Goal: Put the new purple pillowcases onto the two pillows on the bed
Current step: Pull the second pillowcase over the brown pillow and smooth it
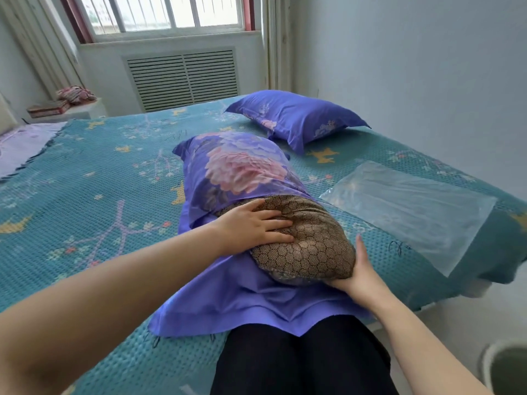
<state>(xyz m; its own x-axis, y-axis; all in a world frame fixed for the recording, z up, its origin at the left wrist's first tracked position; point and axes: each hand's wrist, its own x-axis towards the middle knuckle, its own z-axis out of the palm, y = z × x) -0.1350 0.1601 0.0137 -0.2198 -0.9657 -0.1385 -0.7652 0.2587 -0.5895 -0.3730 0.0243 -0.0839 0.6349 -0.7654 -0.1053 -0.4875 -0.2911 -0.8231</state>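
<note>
Second pillow [308, 238] half in purple pillowcase [236, 166] near bed's [85, 178] front edge, left hand [253, 226] flat on top, right hand [356, 272] cupping its end; fabric may bunch if shoved unevenly.

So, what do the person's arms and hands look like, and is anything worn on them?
Both forearms are bare: no sleeves show. The left hand and the right hand wear no gloves, and no rings, watch or bracelet can be seen. The fingernails look short and unpainted.
</note>
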